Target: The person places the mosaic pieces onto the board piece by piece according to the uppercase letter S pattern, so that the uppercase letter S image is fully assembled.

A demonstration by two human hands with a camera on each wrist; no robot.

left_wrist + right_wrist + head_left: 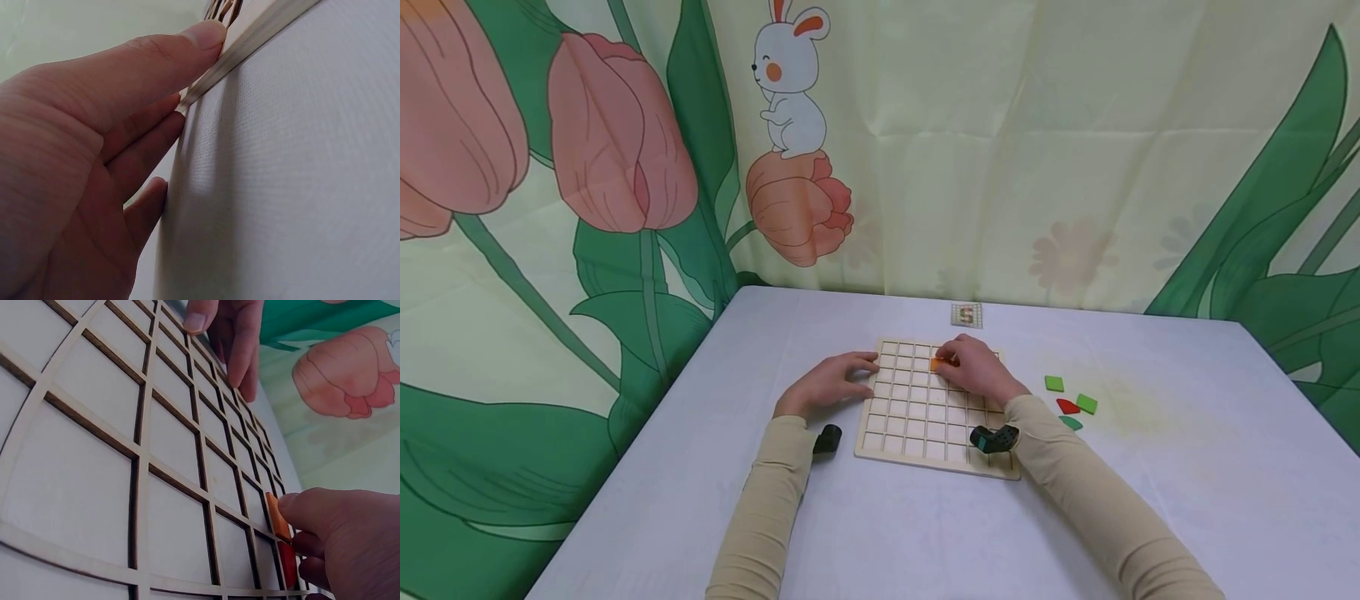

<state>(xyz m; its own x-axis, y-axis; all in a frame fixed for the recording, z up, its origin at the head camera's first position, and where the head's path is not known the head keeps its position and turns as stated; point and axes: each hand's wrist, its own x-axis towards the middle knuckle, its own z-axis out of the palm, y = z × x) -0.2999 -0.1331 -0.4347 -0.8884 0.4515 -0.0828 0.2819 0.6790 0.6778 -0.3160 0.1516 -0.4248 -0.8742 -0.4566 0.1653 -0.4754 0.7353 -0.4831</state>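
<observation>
A wooden grid board (pixel 917 457) with square cells lies on the white table. My right hand (pixel 976 367) is over its far right part and pinches an orange tile (pixel 277 517) between thumb and fingers. In the right wrist view, the orange tile is tilted at a cell's edge. A red tile (pixel 287 562) sits in a cell beside it, partly behind my fingers. At the board's left edge is my left hand (pixel 827 382), fingers loosely extended. Its thumb (pixel 206 36) touches the wooden rim in the left wrist view.
Right of the board lie two green square tiles (pixel 1054 383), a red tile (pixel 1067 406) with a curved edge and a darker green tile (pixel 1071 422). A small patterned card (pixel 966 315) lies beyond the board. A printed curtain (pixel 955 167) hangs behind the table.
</observation>
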